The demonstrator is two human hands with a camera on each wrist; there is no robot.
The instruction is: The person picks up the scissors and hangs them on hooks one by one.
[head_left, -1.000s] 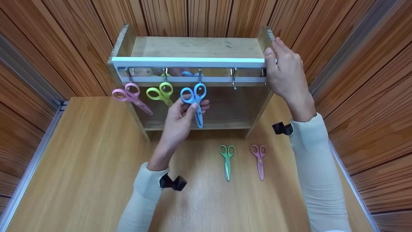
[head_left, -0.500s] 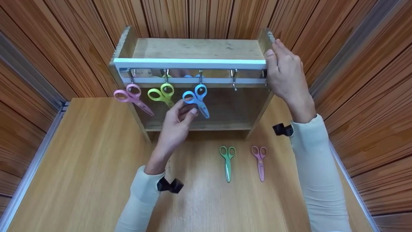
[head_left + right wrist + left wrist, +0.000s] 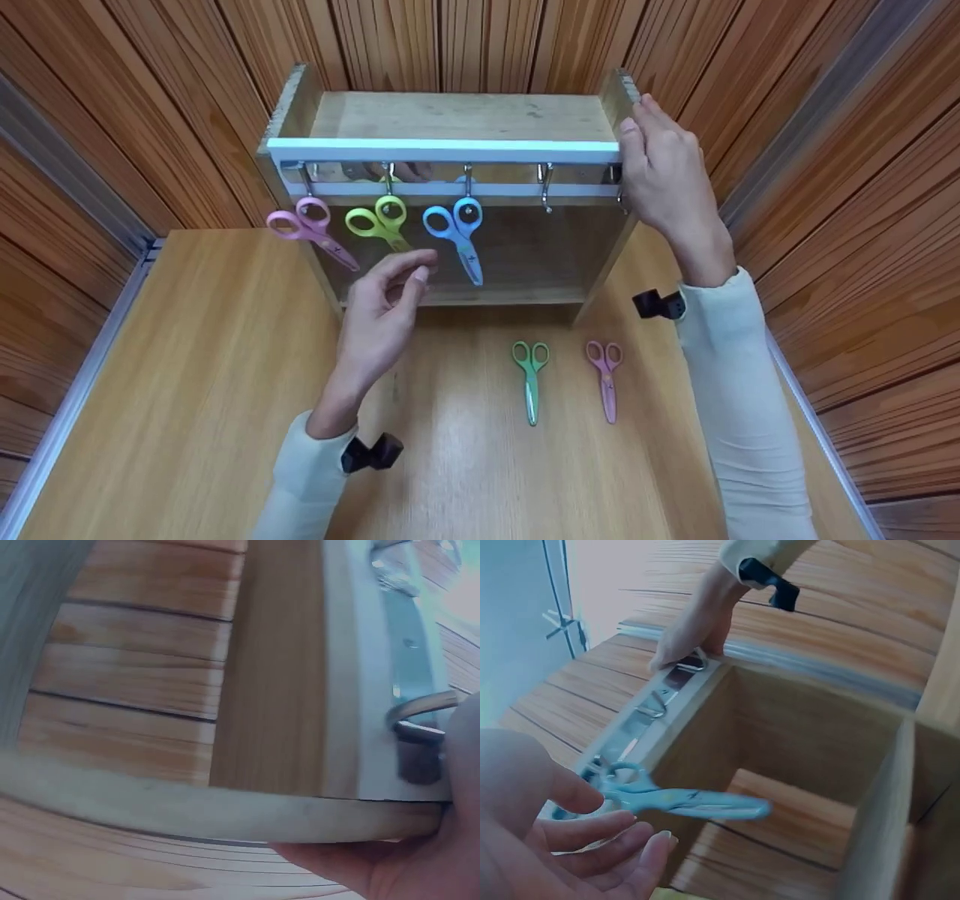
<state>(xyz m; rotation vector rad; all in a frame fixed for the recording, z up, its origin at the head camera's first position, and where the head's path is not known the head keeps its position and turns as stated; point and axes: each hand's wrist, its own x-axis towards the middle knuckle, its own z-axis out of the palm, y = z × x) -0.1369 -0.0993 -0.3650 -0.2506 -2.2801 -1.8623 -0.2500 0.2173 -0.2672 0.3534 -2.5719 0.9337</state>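
Blue scissors hang by one finger loop from the middle hook of a hook rail. Just below and to their left is my left hand, holding nothing, its fingers loosely bent and apart from the scissors. In the left wrist view the blue scissors stick out past the fingertips. My right hand grips the right side of the wooden shelf, thumb by the rail's end. Yellow-green scissors and pink scissors hang on the two hooks to the left.
Green scissors and a second pair of pink scissors lie on the wooden table in front of the shelf. A bare hook sits right of the blue scissors; another is beside my right hand. Plank walls enclose the area.
My left hand has let go of the blue scissors and drawn back down and left. The scissors now hang tilted, on their own. My right hand has stayed in place.
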